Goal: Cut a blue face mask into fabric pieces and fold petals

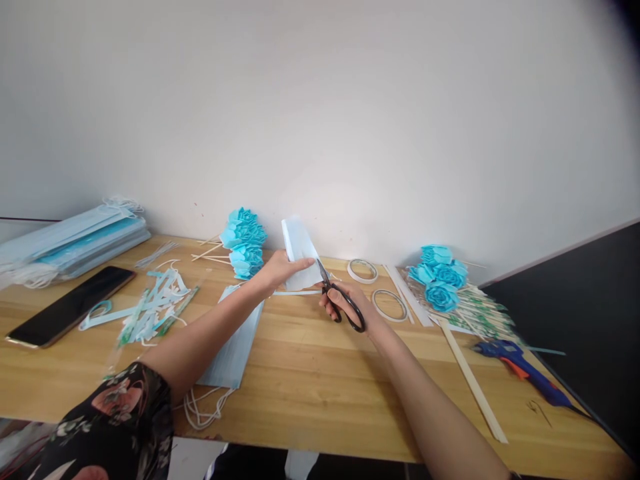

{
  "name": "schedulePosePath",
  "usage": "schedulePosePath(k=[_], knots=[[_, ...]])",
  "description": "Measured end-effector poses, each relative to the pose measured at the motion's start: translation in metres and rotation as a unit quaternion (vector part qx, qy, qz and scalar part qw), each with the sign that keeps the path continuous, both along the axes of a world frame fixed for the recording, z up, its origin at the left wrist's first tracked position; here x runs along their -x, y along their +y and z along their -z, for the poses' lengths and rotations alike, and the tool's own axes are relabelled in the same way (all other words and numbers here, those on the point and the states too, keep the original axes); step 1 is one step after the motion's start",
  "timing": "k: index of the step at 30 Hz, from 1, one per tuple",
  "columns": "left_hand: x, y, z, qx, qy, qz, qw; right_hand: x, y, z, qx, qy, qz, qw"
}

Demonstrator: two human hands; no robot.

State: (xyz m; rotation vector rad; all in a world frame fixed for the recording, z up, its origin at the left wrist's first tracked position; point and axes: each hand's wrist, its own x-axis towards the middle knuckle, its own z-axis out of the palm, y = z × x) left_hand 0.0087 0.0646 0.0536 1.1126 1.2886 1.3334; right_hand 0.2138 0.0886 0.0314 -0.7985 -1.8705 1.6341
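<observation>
In the middle of the head view, my left hand [283,267] grips a pale blue face mask [299,241] and holds it up over the table. From the right, my right hand [350,300] has its fingers through the black handles of a pair of scissors [358,319]. The scissor blades meet the right edge of the mask near my left thumb. Below my left forearm, more blue masks [235,353] lie flat, their white ear loops [204,412] trailing toward the front edge.
Stacked masks [75,240], a phone [70,307] and cut strips [155,303] lie left. Blue paper-like flowers [245,243] stand behind. To the right are tape rolls [363,271], more flowers [440,277], skewers [487,310], a wooden strip [473,380] and a blue glue gun [525,370].
</observation>
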Motion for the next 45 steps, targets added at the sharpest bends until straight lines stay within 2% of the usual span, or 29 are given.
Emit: schedulePosePath(k=[2,9,17,29,45], knots=[[-0.0001,-0.0014,-0.001,0.002,0.007,0.01,1.0,0.0015,0.0003,-0.0007,0.006,0.0,0.003,1.0],[-0.0003,-0.0004,-0.0026,0.027,0.026,-0.024,0.999,0.0026,0.0019,0.0024,-0.005,-0.007,0.008,1.0],[-0.0032,-0.0005,0.0005,0.024,0.04,0.007,0.999,0.0044,0.0033,0.0078,-0.037,-0.01,0.013,0.999],[-0.0045,-0.0027,-0.004,0.022,0.027,-0.005,0.999,0.0062,0.0,0.0042,-0.001,0.025,0.013,1.0],[-0.0027,-0.0015,-0.0014,0.027,0.041,0.003,0.999,0.0074,-0.0058,0.0004,-0.013,0.029,0.021,0.999]])
